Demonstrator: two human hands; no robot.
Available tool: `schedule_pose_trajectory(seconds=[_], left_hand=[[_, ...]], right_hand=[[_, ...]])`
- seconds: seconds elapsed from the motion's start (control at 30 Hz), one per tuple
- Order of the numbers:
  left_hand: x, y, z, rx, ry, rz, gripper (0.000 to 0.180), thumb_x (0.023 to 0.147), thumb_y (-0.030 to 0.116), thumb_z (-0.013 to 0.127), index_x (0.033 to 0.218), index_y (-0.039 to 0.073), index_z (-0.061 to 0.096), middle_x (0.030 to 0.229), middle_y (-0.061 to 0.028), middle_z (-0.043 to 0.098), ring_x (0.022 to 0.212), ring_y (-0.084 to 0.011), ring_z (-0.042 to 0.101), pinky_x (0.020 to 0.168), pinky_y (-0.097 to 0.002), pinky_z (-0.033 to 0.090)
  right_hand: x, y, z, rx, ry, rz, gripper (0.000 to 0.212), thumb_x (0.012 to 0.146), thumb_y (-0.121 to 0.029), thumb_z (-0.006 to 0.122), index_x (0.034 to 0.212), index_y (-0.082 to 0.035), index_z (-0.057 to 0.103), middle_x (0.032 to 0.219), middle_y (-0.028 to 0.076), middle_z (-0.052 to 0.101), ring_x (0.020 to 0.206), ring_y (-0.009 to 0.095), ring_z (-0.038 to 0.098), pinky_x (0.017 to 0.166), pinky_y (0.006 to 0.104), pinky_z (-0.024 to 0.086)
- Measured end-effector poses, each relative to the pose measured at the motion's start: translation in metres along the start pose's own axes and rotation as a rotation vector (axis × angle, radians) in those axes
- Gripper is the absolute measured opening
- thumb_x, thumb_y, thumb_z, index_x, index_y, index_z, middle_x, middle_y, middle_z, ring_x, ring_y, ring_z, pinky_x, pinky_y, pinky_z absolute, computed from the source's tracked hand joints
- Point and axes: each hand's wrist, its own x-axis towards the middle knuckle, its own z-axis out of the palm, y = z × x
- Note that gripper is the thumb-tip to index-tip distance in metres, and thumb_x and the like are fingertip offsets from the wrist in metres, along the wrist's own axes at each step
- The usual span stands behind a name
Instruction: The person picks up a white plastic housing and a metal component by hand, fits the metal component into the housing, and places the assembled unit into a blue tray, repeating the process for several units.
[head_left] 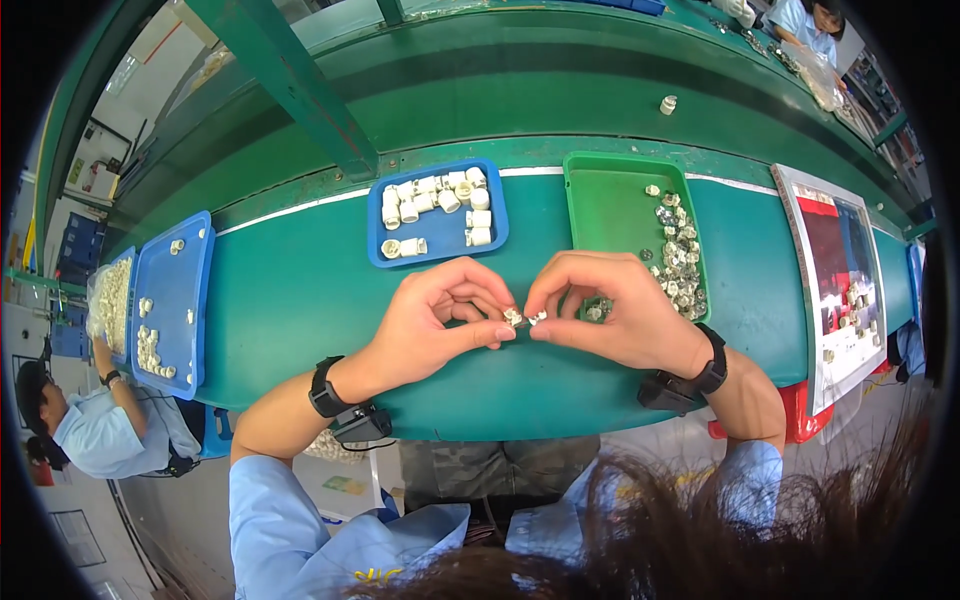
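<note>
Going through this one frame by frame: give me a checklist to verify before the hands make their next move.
1. Left hand has a pinch grip on a small white part: ok.
2. Right hand has a pinch grip on a small pale piece: ok.
3. The two held pieces are joined: cannot tell, too small to make out at the fingertips.
4. White cylindrical parts sit inside the small blue tray: ok.
5. Parts spread evenly over the green tray: not ok, most are heaped toward its right side.
</note>
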Motion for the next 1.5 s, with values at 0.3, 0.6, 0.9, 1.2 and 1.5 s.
schedule_pose_trajectory(seconds=[0.3,0.6,0.9,1.2,1.5], left_hand=[[-0.001,-0.003,-0.002,0.035,-0.019,-0.042,0.022,0.098,-0.005,0.075,0.117,-0.004,0.064,0.108,-0.0158,0.076,0.095,-0.0187,0.076,0.083,-0.0311,0.065],[-0.003,-0.006,-0.002,-0.02,-0.042,-0.025,0.018,0.102,-0.005,0.069,0.119,-0.004,0.064,0.114,-0.0221,0.077,0.099,-0.0204,0.077,0.085,-0.0342,0.065],[-0.003,-0.002,0.002,0.194,0.024,0.08,0.047,0.097,-0.004,0.075,0.137,0.0,0.051,0.107,-0.017,0.079,0.097,-0.0202,0.078,0.086,-0.0319,0.064],[0.001,0.002,0.002,0.43,0.059,0.213,0.053,0.095,-0.005,0.078,0.14,0.0,0.05,0.102,-0.0147,0.08,0.095,-0.0202,0.079,0.085,-0.0311,0.065],[0.002,-0.01,0.015,0.878,0.119,0.483,0.058,0.089,-0.004,0.083,0.141,0.001,0.057,0.099,-0.0115,0.079,0.086,-0.0197,0.079,0.076,-0.031,0.066]], right_hand=[[-0.002,0.007,0.005,-0.17,0.097,-0.171,0.016,0.089,0.004,0.081,0.102,-0.004,0.079,0.099,0.007,0.08,0.088,0.017,0.075,0.072,0.0292,0.06],[-0.003,0.013,0.012,-0.214,0.231,-0.216,0.015,0.087,0.003,0.083,0.1,-0.004,0.081,0.095,0.007,0.081,0.083,0.018,0.075,0.071,0.0293,0.06],[-0.002,0.014,0.017,-0.11,0.273,-0.104,0.013,0.089,0.003,0.083,0.1,-0.002,0.078,0.095,0.007,0.08,0.082,0.013,0.075,0.07,0.0261,0.059],[0.007,0.014,0.016,-0.043,0.232,0.051,0.025,0.09,0.002,0.082,0.113,0.0,0.072,0.096,0.006,0.077,0.086,0.014,0.076,0.074,0.0262,0.061],[-0.006,0.018,0.03,-0.068,0.238,0.007,0.037,0.091,0.004,0.08,0.125,-0.001,0.065,0.104,0.008,0.073,0.09,0.014,0.074,0.082,0.0283,0.064]])
